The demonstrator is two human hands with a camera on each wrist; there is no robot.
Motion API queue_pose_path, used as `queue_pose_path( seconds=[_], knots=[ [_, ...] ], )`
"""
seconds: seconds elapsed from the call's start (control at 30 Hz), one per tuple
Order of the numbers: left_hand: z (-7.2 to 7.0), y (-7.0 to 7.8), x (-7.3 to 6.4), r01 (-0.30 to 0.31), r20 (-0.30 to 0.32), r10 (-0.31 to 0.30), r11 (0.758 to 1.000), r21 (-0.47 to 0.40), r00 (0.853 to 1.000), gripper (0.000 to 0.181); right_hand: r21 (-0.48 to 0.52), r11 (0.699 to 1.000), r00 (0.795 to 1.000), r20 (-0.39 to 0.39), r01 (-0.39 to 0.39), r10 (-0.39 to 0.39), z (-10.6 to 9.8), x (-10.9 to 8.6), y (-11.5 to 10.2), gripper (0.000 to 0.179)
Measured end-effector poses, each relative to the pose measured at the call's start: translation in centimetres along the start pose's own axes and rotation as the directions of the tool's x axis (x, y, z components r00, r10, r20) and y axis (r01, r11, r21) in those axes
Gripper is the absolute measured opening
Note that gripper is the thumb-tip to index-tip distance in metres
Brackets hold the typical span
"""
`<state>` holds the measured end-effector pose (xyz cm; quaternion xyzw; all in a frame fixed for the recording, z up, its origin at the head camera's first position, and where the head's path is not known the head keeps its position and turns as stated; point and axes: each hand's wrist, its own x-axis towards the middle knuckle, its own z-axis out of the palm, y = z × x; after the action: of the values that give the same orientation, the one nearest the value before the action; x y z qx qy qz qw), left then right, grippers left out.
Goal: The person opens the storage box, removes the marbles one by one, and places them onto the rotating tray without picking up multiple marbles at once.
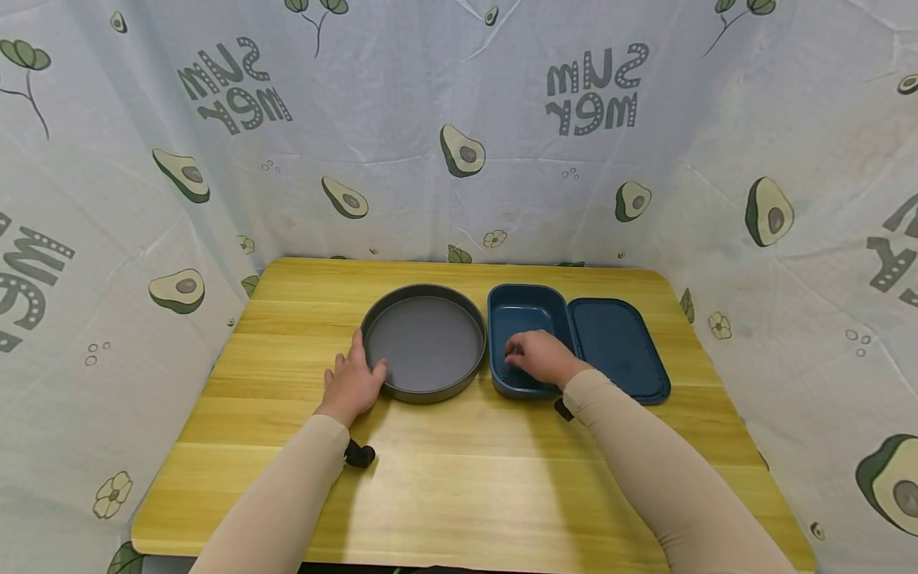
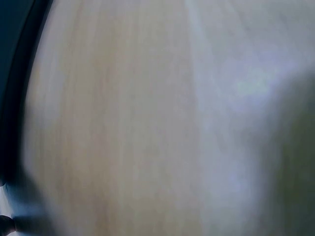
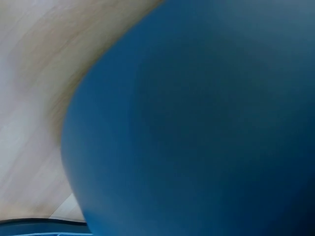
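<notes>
A round dark grey cake pan with a low rim lies on the table. My left hand rests at its left rim, fingers spread and straight. Beside the pan, to the right, stands a blue rectangular container. My right hand reaches over and into it with the fingers bent downward. Whether a small thing is between those fingertips cannot be seen. Close up, the container's blue outer wall fills most of the right wrist view. Neither hand shows in the wrist views.
A blue lid lies flat against the container's right side. Everything stands on a wooden table with rounded corners. A white curtain printed with avocados hangs behind and at both sides.
</notes>
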<state>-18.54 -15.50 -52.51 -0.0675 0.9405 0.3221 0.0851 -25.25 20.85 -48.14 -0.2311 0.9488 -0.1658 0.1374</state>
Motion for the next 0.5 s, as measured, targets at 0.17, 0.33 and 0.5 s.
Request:
queue_pose_path(
  seconds=[0.17, 0.33, 0.5],
  knots=[
    [0.14, -0.17, 0.11, 0.002, -0.002, -0.002, 1.0, 0.004, 1.0, 0.089, 0.018, 1.0, 1.0, -0.004, -0.008, 0.008, 0.02, 0.23, -0.34, 0.02],
    [0.23, -0.29, 0.21, 0.005, 0.0, -0.005, 1.0, 0.008, 1.0, 0.089, 0.033, 0.999, 1.0, -0.012, -0.019, 0.019, 0.11, 0.42, -0.59, 0.019],
    [0.26, -0.3, 0.22, 0.007, -0.002, -0.007, 1.0, 0.002, 1.0, 0.089, 0.051, 0.998, 0.999, -0.012, -0.03, 0.031, 0.27, 0.55, -0.85, 0.018]
  ],
)
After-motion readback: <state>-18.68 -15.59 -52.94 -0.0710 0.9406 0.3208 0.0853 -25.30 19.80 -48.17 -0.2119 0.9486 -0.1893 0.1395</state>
